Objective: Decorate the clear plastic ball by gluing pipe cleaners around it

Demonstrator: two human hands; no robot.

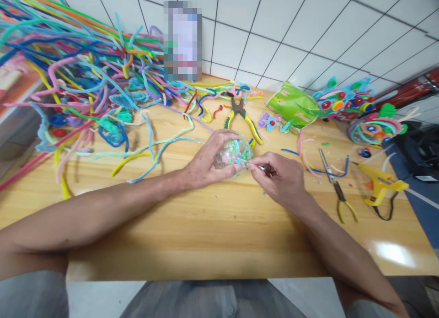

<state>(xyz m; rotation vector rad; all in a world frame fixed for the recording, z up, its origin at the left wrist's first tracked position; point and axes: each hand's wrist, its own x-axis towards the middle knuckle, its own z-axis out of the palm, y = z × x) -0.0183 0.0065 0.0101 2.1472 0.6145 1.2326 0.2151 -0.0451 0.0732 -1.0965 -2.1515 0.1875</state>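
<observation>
My left hand (206,162) is wrapped round a small clear ball (235,152) speckled with pastel bits, holding it on the wooden table (206,235). My right hand (281,178) is pinched closed on a thin metal tool (265,169), whose tip touches the ball's right side. Both forearms rest over the table's front part.
A big heap of coloured pipe cleaners (85,75) covers the table's left and back. Yellow-handled pliers (242,116) lie behind the ball. A green bag (293,105), finished pipe-cleaner pieces (356,110), small pliers (338,190) and a yellow glue gun (380,185) are at the right.
</observation>
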